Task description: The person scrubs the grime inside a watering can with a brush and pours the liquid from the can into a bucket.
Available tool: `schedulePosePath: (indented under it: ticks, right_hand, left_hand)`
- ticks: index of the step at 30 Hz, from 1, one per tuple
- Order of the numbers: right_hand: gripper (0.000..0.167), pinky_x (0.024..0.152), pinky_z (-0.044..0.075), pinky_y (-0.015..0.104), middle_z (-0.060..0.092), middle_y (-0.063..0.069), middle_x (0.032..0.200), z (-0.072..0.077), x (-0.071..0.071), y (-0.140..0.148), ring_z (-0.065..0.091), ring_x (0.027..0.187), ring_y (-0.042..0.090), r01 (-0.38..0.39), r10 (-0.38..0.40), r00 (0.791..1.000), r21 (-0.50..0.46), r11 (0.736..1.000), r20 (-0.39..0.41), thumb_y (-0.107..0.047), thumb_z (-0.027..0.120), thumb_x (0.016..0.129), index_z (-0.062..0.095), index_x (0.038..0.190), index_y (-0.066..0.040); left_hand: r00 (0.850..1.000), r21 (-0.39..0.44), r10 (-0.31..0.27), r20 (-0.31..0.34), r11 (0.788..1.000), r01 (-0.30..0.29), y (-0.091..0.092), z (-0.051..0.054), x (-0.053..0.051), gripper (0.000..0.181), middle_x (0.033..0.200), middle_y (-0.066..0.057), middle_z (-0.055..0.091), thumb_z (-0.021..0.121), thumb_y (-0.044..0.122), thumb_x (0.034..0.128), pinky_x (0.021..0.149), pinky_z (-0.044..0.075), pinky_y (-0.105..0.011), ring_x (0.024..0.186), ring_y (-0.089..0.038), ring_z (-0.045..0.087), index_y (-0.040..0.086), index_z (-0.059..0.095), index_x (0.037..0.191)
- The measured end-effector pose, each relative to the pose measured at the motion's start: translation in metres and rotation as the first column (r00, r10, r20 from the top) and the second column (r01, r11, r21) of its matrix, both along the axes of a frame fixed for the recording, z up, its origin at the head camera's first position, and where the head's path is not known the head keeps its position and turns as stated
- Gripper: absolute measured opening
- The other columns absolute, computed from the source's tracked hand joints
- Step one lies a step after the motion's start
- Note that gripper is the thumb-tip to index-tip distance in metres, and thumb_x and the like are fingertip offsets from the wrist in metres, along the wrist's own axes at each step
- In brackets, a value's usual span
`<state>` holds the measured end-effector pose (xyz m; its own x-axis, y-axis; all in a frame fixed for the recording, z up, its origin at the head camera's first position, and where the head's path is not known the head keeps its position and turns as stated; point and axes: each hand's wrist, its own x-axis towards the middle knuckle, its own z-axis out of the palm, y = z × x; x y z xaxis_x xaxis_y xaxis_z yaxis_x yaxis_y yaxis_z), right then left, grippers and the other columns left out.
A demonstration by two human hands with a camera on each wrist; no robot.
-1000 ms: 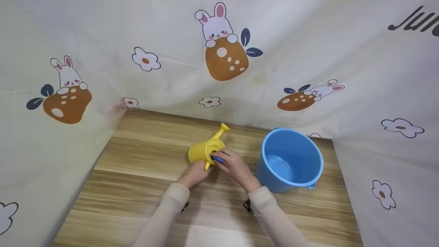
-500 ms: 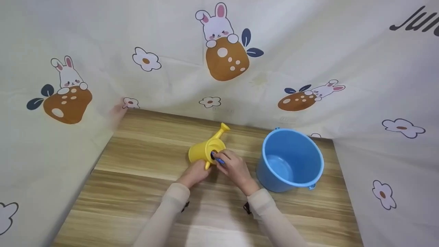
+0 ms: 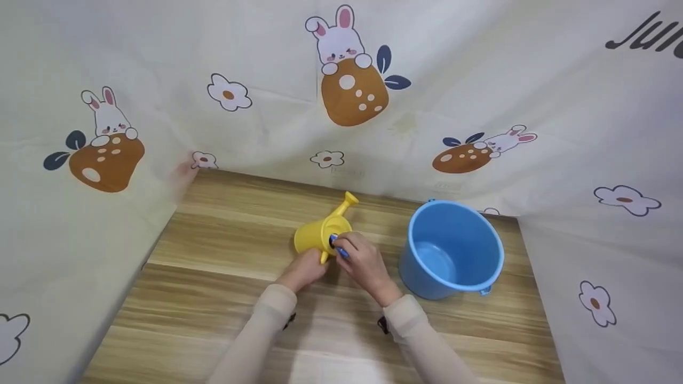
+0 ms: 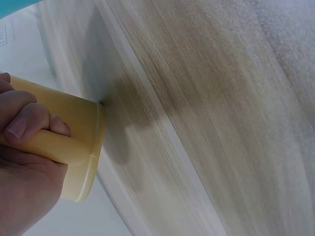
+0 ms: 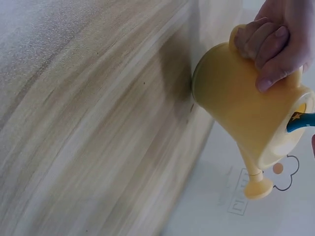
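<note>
My left hand [image 3: 305, 271] grips the handle of a yellow toy watering can [image 3: 309, 237], its fingers curled round it in both wrist views. The can tilts so that its open top faces my right hand, and its spout points away toward the back wall. At that opening my right hand [image 3: 365, 264] pinches a slim blue object [image 5: 301, 121]. A dark patch with a yellow star shows near its end, which reaches into the can's mouth. What kind of thing it is cannot be told, and the can's inside is mostly hidden.
To the right of my hands a blue bucket [image 3: 453, 245] stands upright on the wood-patterned surface [image 3: 213, 288]. White cloth walls [image 3: 256, 128] printed with rabbits and flowers enclose the surface at the back and both sides.
The blue object in my right hand has turned slightly at the can's mouth and now slants more steeply. My left hand and the watering can stay almost where they were.
</note>
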<state>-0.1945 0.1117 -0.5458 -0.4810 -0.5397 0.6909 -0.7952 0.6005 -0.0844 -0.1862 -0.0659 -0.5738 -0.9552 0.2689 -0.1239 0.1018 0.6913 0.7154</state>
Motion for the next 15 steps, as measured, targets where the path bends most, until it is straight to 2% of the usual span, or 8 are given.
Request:
schedulePosePath:
  ticks: [3,8,11,15]
  right_hand:
    - [0.021,0.084,0.056,0.027,0.066,0.001,0.100,0.000,-0.002,-0.001,0.066,0.092,0.014,0.019,-0.018,0.999,-0.021,1.000,0.047,-0.008,0.076,0.083,0.066,0.102,-0.010]
    - [0.019,0.083,0.056,0.027,0.066,0.000,0.099,0.000,-0.007,-0.004,0.066,0.091,0.014,0.028,-0.019,0.992,-0.072,0.997,0.124,-0.009,0.075,0.087,0.067,0.103,-0.010]
    - [0.016,0.081,0.056,0.028,0.067,0.000,0.098,-0.002,-0.009,-0.005,0.067,0.091,0.014,0.035,-0.021,0.985,-0.083,0.996,0.173,-0.012,0.073,0.089,0.066,0.104,-0.010]
    - [0.013,0.079,0.057,0.029,0.069,-0.001,0.096,-0.005,-0.011,-0.005,0.068,0.089,0.013,0.080,-0.057,0.968,-0.085,0.993,0.243,-0.017,0.072,0.091,0.066,0.102,-0.012]
  left_hand:
    - [1.000,-0.010,0.001,0.009,1.000,-0.001,0.000,0.001,0.000,0.009,0.071,0.001,0.051,0.060,0.012,0.0921,0.063,0.043,-0.033,0.065,-0.016,0.047,0.007,0.062,0.084]
    - [1.000,-0.010,0.005,0.010,1.000,-0.005,0.001,0.001,0.000,0.012,0.070,0.002,0.047,0.061,0.012,0.0924,0.063,0.042,-0.033,0.066,-0.016,0.046,0.008,0.059,0.081]
    - [1.000,-0.012,0.009,0.022,1.000,-0.009,0.001,0.001,0.000,0.013,0.070,0.002,0.047,0.060,0.014,0.0943,0.063,0.041,-0.032,0.066,-0.016,0.046,0.008,0.060,0.082]
    - [0.999,-0.001,0.008,0.053,1.000,-0.008,0.002,0.000,0.001,0.012,0.071,0.002,0.048,0.058,0.017,0.0971,0.062,0.041,-0.030,0.065,-0.015,0.048,0.008,0.063,0.092]
